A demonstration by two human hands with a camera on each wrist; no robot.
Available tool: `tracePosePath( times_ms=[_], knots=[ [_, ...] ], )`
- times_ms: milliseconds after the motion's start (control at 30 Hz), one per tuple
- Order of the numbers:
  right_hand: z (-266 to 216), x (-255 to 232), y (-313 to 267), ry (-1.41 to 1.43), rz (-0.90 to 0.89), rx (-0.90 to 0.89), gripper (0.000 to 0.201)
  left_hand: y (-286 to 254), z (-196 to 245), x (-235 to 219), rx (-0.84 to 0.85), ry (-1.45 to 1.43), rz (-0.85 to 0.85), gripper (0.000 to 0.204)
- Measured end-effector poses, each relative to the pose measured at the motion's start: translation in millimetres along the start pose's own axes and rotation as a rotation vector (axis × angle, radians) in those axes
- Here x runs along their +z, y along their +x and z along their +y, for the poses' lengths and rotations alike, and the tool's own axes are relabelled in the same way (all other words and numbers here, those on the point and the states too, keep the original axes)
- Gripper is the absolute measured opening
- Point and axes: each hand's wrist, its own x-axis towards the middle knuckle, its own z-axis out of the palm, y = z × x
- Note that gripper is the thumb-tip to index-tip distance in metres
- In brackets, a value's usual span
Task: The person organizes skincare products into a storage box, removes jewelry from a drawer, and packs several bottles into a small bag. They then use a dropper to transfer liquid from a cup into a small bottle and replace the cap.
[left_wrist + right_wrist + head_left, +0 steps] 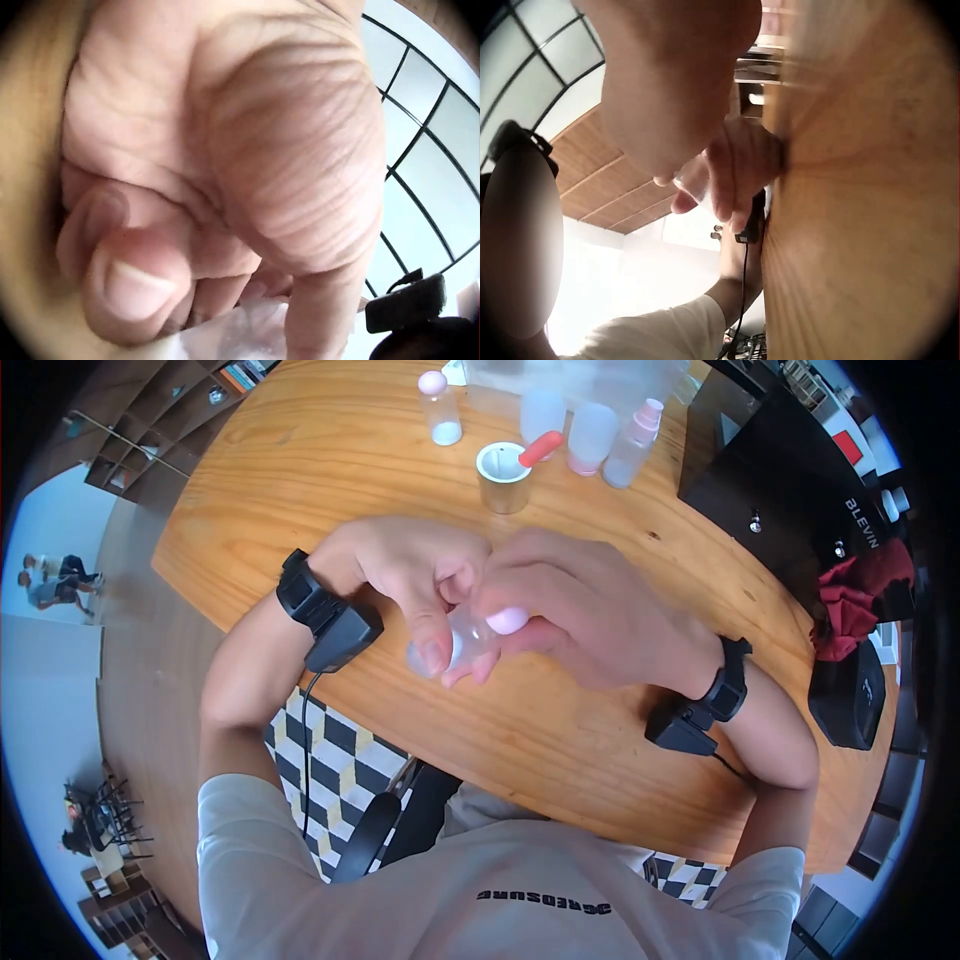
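Note:
Over the near part of the wooden table (560, 740), my left hand (415, 565) grips a small clear plastic bottle (468, 638) between thumb and fingers. The bottle lies tilted, its base towards my left. At its other end my right hand (595, 600) pinches the rounded light-pink cap (508, 621). Both hands meet around the bottle's neck, which the fingers partly hide. In the left wrist view, part of the clear bottle (240, 334) shows beneath the curled fingers. The right wrist view catches a bit of the bottle (694, 178) beside the left fingers.
Beyond the hands stands a metal cup (503, 490) with a red-handled item (541, 449) at its rim. A pink-capped bottle (440, 415), frosted cups (591, 435) and a pink-topped spray bottle (634, 448) stand behind. At right are a black box (760, 500) and red cloth (850, 605).

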Motion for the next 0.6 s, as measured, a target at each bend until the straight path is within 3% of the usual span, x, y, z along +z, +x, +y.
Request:
tracePosePath(
  times_ms=[100,167,200,267,300,367,400,467,600],
  knots=[
    [13.7,6.1,-2.7,-0.009,0.145,-0.143,0.026,-3.6,6.7,2.4,-0.052,0.007,0.049,0.038],
    [25.0,5.9,-0.9,-0.032,0.203,-0.231,0.024,-7.6,4.9,2.7,0.035,-0.033,0.208,0.034],
    [24.1,7.3,-1.8,-0.030,0.205,-0.228,0.024,-9.1,3.8,-1.5,0.033,-0.037,0.207,0.034],
    [21.2,9.2,-3.7,0.184,0.393,0.017,0.025,-10.7,2.2,-13.8,0.132,0.148,0.345,0.029],
    [21.2,8.6,-4.9,0.184,0.392,0.019,0.025,-6.4,8.4,-6.3,0.142,0.223,0.461,0.024],
    [21.3,7.3,-7.8,0.134,0.423,0.207,0.029,-7.1,5.6,-14.0,0.102,0.311,0.489,0.027],
    [20.2,5.7,-8.8,0.134,0.424,0.212,0.029,-5.9,4.9,-15.2,0.062,0.400,0.518,0.031],
    [19.0,1.6,-9.3,0.057,0.216,0.529,0.030,-3.9,4.3,-13.6,0.078,0.385,0.509,0.033],
    [23.3,8.5,-6.3,-0.044,0.192,0.566,0.042,-7.3,6.8,-13.5,0.048,0.433,0.519,0.033]
  ],
)
